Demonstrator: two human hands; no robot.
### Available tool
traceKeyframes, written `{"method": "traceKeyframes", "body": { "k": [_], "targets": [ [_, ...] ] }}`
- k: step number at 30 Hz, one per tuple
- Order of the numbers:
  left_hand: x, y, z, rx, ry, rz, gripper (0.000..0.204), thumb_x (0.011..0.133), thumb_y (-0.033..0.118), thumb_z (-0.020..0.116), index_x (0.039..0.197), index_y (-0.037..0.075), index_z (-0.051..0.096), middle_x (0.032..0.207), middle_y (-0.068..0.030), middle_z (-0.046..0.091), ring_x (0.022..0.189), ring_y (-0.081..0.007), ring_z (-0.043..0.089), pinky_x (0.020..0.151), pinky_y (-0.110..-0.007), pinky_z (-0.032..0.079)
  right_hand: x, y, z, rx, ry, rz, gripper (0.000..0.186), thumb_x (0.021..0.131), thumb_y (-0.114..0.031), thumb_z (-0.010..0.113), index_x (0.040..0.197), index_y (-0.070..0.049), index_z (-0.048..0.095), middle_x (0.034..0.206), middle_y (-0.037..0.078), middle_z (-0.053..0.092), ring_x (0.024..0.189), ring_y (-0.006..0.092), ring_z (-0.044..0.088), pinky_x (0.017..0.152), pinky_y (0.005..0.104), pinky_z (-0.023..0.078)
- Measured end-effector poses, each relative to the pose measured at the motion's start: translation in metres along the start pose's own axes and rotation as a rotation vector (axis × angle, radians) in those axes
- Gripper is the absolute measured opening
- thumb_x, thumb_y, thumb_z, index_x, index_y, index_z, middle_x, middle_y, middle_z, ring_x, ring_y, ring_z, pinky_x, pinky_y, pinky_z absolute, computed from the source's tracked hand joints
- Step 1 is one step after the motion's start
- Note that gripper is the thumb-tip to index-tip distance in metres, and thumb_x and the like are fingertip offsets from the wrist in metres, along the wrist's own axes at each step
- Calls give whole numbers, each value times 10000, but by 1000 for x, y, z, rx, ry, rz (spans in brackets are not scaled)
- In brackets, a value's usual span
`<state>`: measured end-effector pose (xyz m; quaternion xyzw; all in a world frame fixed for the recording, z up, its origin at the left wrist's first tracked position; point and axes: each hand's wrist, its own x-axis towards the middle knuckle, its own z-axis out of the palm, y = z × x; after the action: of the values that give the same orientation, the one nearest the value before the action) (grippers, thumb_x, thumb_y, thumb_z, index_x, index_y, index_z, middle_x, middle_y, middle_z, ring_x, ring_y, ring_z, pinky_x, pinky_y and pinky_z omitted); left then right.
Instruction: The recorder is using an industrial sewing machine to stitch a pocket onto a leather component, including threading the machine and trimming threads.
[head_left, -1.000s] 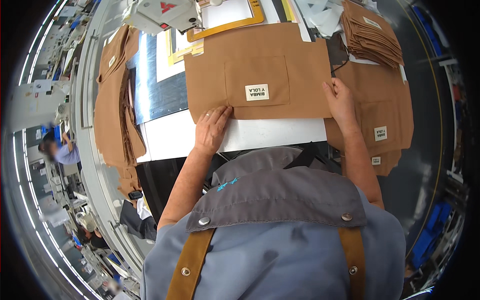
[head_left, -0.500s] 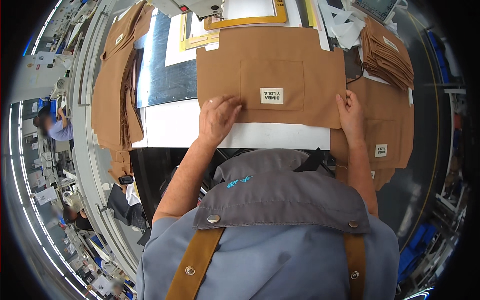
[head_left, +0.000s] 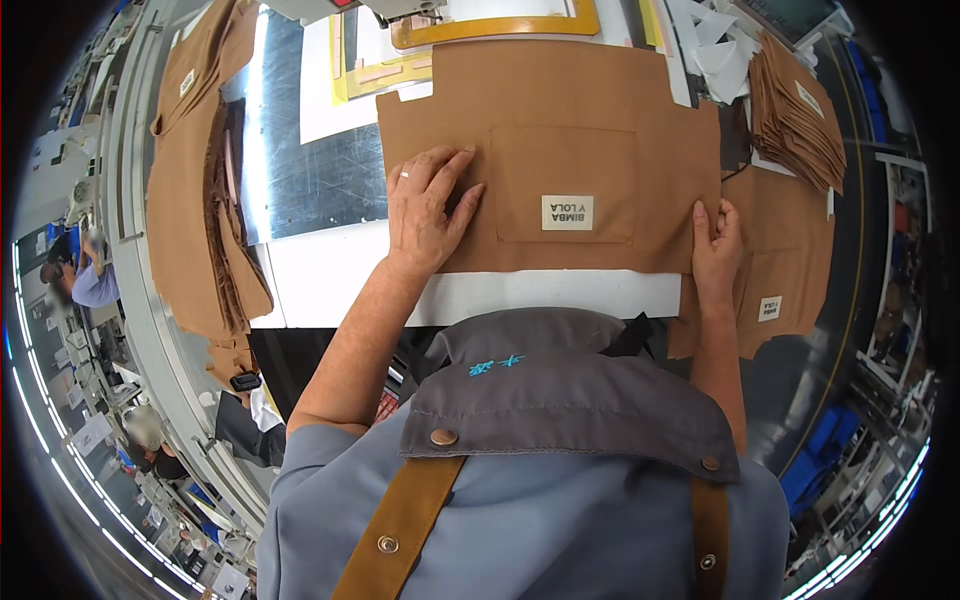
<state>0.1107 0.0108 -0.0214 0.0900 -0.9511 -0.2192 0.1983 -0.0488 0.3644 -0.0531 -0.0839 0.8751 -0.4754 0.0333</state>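
Note:
A brown fabric panel [head_left: 560,90] with notched upper corners lies spread in front of me. A square pocket [head_left: 590,165] is stitched on it, and a pale printed label [head_left: 567,213] sits upside down near the pocket's lower edge. My left hand [head_left: 425,205] rests palm down on the panel's left part, fingers spread, beside the pocket. At the panel's right edge, my right hand [head_left: 716,250] pinches the cloth between thumb and fingers.
A sewing machine head [head_left: 400,8] and yellow frame [head_left: 500,32] stand beyond the panel. Brown fabric stacks lie at left [head_left: 190,220] and upper right [head_left: 795,115]; another labelled panel [head_left: 785,260] hangs at right. White scraps [head_left: 722,60] lie near the stack.
My left hand has slid a little farther onto the panel, its fingers now more spread and flat. My right hand keeps its pinch on the right edge. The whole view has shifted slightly.

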Motion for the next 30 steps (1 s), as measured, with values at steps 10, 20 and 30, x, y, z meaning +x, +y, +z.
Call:
{"method": "traceKeyframes", "body": {
  "k": [10, 20, 30],
  "targets": [
    [43, -28, 9, -55, -19, -46, 143, 813, 153, 788, 937, 113, 728, 1033, -4, 642, 925, -199, 604, 868, -363, 376, -3, -3, 6, 85, 45, 137, 305, 1009, -156, 624, 1213, 50, 529, 1165, 138, 667, 1068, 127, 613, 927, 248, 467],
    [46, -38, 6, 5, -66, 6, 99, 818, 131, 772, 884, 111, 700, 974, -4, 645, 897, -198, 605, 866, -354, 371, -2, -3, 8, 71, 80, 148, 308, 1004, -153, 631, 1211, 48, 526, 1169, 135, 661, 1080, 140, 611, 938, 253, 465],
    [41, -33, 0, -30, -73, 105, 260, 764, 29, 750, 1001, 137, 742, 1018, -12, 659, 947, -195, 622, 898, -362, 395, -4, -2, 8, 36, 87, 156, 290, 1008, -133, 621, 1210, 49, 522, 1173, 133, 653, 1076, 136, 599, 948, 256, 456]
  ]
}}
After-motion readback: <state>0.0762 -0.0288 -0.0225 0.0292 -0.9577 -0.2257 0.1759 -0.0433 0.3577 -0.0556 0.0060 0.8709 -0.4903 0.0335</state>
